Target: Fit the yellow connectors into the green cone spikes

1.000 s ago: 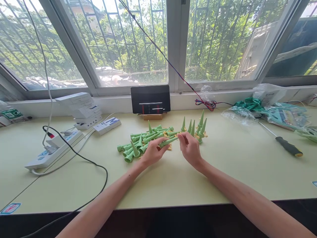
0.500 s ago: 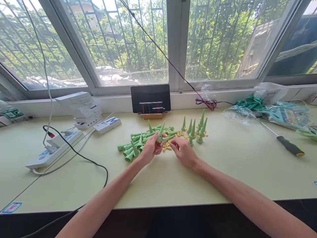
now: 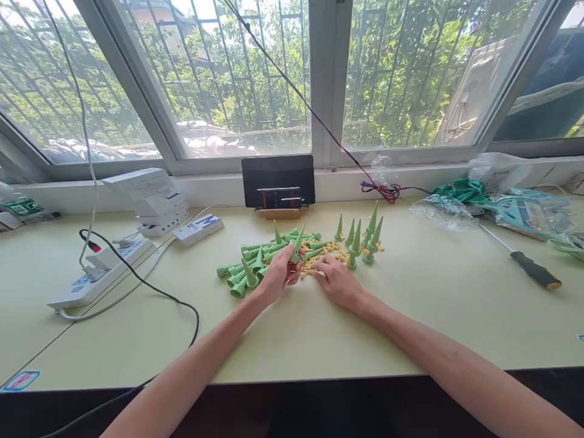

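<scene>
A heap of green plastic cone spikes [image 3: 249,263] lies on the pale green table [image 3: 319,328]. My left hand [image 3: 277,277] is closed round one green spike [image 3: 296,246], tip pointing up. My right hand [image 3: 336,281] rests just to its right, fingers bent down onto a scatter of small yellow parts [image 3: 319,258]; whether it holds one is hidden. Several green spikes [image 3: 362,237] stand upright a little further right.
A black tablet [image 3: 278,180] leans at the window sill. At the left are a power strip [image 3: 98,274], a black cable [image 3: 150,292] and stacked white boxes [image 3: 152,201]. A screwdriver [image 3: 524,264] and plastic bags [image 3: 497,204] lie at the right.
My left hand has turned its green spike from lying sideways to pointing up. My right hand has moved left and down, from the standing spikes to the yellow parts.
</scene>
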Tool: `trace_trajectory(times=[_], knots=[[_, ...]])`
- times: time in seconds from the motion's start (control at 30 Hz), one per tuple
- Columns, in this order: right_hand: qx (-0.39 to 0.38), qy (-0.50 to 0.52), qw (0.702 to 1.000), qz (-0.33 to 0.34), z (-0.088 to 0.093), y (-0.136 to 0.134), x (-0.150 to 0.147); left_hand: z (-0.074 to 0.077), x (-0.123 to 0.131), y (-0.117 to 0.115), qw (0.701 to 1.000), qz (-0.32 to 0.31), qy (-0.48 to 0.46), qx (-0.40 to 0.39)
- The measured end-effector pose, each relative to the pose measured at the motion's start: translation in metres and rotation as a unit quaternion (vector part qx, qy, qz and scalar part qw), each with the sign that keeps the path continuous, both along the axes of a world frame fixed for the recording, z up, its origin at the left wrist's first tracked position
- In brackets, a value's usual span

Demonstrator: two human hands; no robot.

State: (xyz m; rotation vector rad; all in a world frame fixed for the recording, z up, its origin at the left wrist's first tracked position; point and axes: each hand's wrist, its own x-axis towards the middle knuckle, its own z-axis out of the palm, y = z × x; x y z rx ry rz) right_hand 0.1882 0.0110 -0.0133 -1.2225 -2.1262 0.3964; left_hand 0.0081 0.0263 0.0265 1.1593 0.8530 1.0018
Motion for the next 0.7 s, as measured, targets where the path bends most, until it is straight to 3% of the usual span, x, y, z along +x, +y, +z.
trace_trajectory(times=[0.3, 0.7], knots=[[-0.010, -0.032, 0.999, 0.003, 0.0037, -0.0017, 0.0007, -0.0091, 0.0040, -0.0012, 0.996, -0.020, 0.064, 0.063], [-0.013, -0.040, 0.999, 0.002, 0.0049, -0.0028, 0.0003, -0.0099, 0.0074, -0.0020, 0.989, 0.008, 0.102, 0.106]])
